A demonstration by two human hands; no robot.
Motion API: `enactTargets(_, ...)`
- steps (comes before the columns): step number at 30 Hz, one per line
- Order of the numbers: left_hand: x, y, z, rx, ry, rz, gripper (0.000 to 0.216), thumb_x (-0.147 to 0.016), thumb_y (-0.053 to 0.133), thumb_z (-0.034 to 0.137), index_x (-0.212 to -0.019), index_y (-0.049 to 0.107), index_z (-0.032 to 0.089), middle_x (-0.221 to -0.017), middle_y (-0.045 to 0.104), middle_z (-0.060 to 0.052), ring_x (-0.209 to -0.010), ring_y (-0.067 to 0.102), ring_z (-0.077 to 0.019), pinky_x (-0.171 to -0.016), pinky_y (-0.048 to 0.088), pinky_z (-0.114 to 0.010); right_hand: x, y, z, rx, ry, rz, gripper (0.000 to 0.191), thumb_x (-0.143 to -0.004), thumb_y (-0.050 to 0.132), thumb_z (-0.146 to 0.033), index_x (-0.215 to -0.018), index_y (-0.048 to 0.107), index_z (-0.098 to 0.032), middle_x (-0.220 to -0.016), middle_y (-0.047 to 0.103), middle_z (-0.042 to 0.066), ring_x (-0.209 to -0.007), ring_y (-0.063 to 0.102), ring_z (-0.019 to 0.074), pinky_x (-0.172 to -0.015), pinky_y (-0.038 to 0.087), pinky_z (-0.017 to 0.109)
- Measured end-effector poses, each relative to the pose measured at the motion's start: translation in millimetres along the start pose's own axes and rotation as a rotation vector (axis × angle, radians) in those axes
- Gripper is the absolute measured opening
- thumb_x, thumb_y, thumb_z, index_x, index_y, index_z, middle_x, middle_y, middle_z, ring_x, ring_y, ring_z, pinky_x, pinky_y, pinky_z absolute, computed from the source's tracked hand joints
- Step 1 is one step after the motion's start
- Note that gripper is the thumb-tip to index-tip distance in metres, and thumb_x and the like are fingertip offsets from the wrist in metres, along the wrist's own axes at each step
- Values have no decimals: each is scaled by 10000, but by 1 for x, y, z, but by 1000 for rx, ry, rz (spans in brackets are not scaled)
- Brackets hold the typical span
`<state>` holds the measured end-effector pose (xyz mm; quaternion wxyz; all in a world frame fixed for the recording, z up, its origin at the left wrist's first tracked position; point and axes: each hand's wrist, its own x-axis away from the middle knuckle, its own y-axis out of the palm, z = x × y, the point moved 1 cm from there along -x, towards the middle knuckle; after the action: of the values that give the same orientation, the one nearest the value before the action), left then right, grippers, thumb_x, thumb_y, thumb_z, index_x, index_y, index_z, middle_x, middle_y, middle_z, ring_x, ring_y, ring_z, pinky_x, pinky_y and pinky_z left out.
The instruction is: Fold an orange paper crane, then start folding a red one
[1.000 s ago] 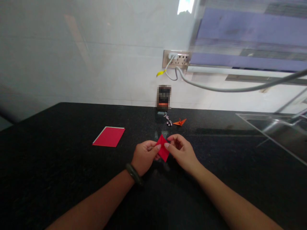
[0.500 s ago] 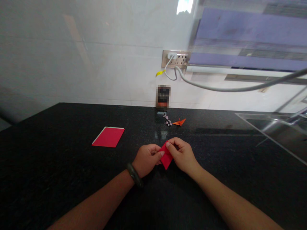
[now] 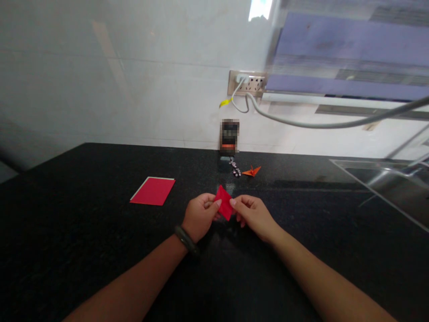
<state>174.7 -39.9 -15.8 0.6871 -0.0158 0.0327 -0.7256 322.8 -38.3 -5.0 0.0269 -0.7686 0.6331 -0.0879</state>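
A small folded piece of red origami paper (image 3: 224,202), diamond-shaped, is held up over the dark countertop between both hands. My left hand (image 3: 200,215), with a dark bangle (image 3: 186,240) at the wrist, pinches its left corner, thumb on the front face. On the opposite side, my right hand (image 3: 252,213) grips the right corner between thumb and fingers. The fingers behind the paper are partly hidden. Farther back on the counter lies an orange paper crane (image 3: 252,171).
A stack of red square paper (image 3: 153,191) lies to the left on the black countertop (image 3: 100,250). At the wall stands a blurred dark box (image 3: 229,136) with a beaded strap (image 3: 235,168). A sink (image 3: 385,181) is at right, below a cable (image 3: 301,124) and socket panel (image 3: 248,83).
The red paper has moved slightly up and left and turned a little. My right hand has shifted its pinch from the top to the right corner; the left still holds on.
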Motion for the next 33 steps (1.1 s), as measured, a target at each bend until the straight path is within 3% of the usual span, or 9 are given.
enactTargets(6,6,0,-2,-324,216,-17,170,-747,530,302,-802,626,173,-698,664,-26,-614,605,-144,-562,437,-221,2,4,2,187,-53,101,163,-711,507,-265,-579,504,-168,-427,462,-52,-364,392,62,-354,301,176)
enactTargets(14,9,1,-1,-372,248,-57,174,-773,493,312,-813,605,185,-692,657,-26,-614,602,-146,-559,425,-222,1,6,8,188,-66,119,117,-702,485,-221,-595,473,-178,-424,445,-63,-363,389,62,-354,297,176)
enactTargets(22,3,1,-2,-84,48,-88,157,-741,528,308,-776,554,157,-621,623,1,-520,569,-117,-490,435,-213,2,8,3,151,-79,98,37,-664,510,-184,-641,484,-175,-468,444,-69,-373,372,53,-362,286,175)
enactTargets(29,0,4,2,125,-10,-67,131,-667,603,250,-730,579,138,-662,655,-14,-588,598,-130,-533,455,-218,1,6,9,200,-188,136,95,-691,536,-243,-642,481,-182,-500,455,-53,-435,392,74,-420,308,191)
enactTargets(33,2,5,4,49,19,-125,152,-672,597,250,-753,638,127,-712,675,-30,-649,607,-148,-595,461,-234,1,5,11,276,-240,165,92,-723,514,-253,-661,510,-184,-513,471,-40,-458,412,89,-440,319,201)
